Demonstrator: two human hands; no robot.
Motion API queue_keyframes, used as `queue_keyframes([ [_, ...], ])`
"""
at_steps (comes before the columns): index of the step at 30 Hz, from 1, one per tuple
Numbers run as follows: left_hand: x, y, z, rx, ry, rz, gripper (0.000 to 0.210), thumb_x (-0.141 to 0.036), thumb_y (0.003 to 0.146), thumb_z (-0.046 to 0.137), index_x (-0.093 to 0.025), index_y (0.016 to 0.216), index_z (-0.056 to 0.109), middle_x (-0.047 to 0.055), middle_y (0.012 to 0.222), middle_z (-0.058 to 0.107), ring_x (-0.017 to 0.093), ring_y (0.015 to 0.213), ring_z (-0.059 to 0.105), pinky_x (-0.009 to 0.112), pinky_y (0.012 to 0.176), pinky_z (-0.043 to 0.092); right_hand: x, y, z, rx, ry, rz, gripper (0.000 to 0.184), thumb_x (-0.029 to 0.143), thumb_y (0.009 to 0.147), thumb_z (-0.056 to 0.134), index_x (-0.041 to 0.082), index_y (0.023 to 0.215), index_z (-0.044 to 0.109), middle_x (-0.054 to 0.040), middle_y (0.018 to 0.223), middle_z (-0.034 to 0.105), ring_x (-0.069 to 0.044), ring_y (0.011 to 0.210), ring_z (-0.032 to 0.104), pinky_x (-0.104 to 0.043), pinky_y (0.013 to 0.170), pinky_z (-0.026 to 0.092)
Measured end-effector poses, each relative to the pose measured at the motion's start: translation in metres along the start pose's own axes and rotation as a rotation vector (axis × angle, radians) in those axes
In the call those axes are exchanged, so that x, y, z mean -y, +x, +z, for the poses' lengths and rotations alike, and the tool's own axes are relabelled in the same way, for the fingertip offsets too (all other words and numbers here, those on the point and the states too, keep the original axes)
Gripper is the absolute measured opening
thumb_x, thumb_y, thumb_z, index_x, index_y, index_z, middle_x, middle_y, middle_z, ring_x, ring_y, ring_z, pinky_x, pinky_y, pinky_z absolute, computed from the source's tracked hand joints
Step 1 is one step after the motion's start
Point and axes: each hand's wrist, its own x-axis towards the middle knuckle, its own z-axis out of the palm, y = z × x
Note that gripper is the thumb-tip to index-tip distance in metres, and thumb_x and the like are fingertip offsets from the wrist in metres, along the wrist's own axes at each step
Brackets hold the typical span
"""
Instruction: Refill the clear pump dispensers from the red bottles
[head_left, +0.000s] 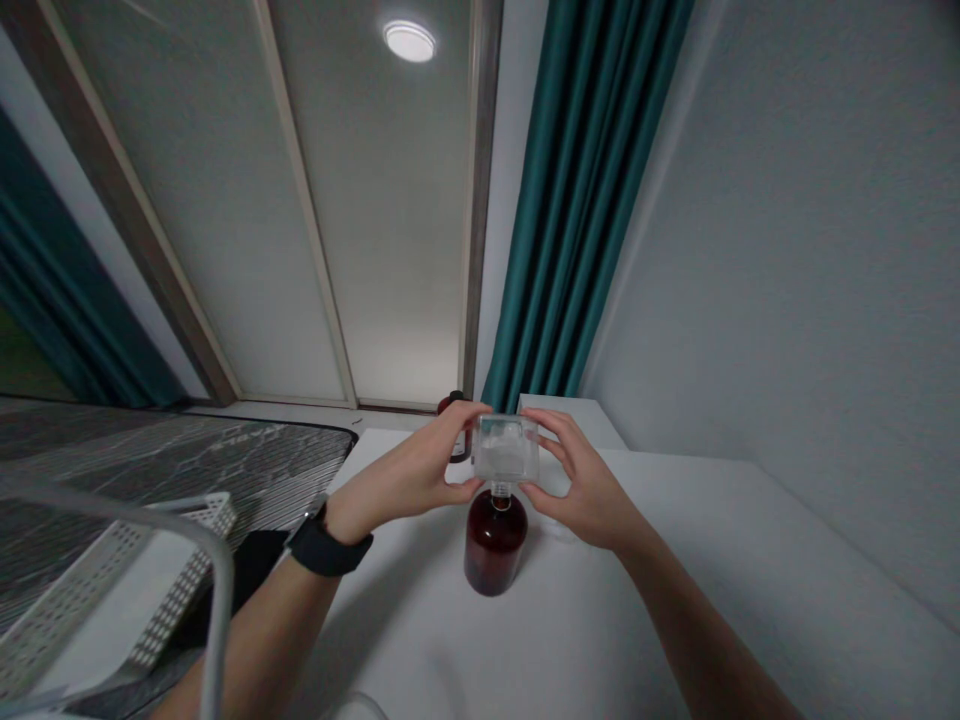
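Observation:
Both hands hold a clear, square-sided bottle [506, 447] upside down, its neck pointing down. My left hand [448, 450] grips its left side with thumb and fingers; a dark watch is on that wrist. My right hand [568, 465] closes on the right side in the same way. Directly below stands a reddish-brown bottle [495, 550], upright on the white table [592, 620]. The two necks meet or overlap; I cannot tell whether they touch. Partly hidden behind my left hand is another dark bottle [459, 447] with a black top and a label.
A white box [577, 420] stands at the table's far edge. On the left are a white perforated basket [112, 590] and a curved pale tube [221, 600] close to the camera. Green curtains [592, 200] and sliding glass doors [382, 220] lie beyond.

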Motion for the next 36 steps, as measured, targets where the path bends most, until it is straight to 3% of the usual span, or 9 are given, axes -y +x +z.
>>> queue_keyframes([
  [36, -0.0048, -0.0001, -0.003, -0.018, 0.086, 0.056, 0.069, -0.013, 0.079, 0.068, -0.026, 0.137, 0.031, 0.012, 0.137, 0.047, 0.029, 0.124, 0.053, 0.047, 0.104, 0.048, 0.0016, -0.0022, 0.0011, -0.017, -0.015, -0.051, 0.074, 0.006, 0.076, 0.064, 0.034, 0.14, 0.039, -0.0056, 0.14, 0.043, -0.025, 0.137, 0.04, -0.048, 0.115, 0.039],
])
